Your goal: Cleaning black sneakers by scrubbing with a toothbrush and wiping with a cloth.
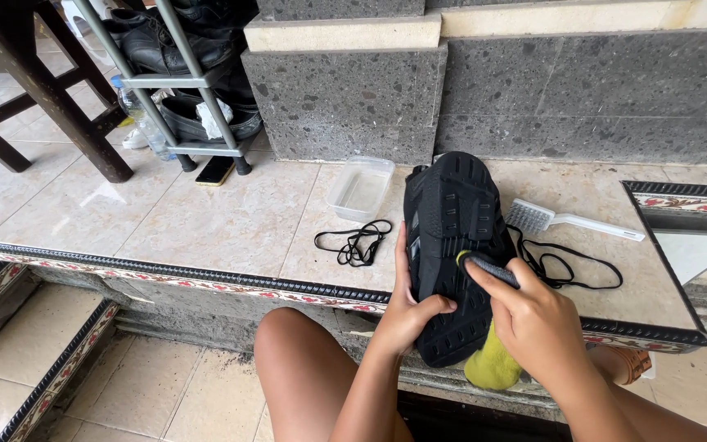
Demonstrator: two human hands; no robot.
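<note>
Black shoe (452,237) stands sole up at the edge of the tiled ledge (231,221), near the water tub (360,187). Left hand (407,315) has its grip clamped on the shoe's side. Right hand (533,319) is shut tight on a small brush (488,268) pressed to the sole. If the left hand slips, the shoe could tip off the ledge, and a hard push could flick dirty drops onto the laces (355,243)

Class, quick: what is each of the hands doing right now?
Left hand: closed on the black shoe.
Right hand: closed on a small brush, against the sole.
</note>
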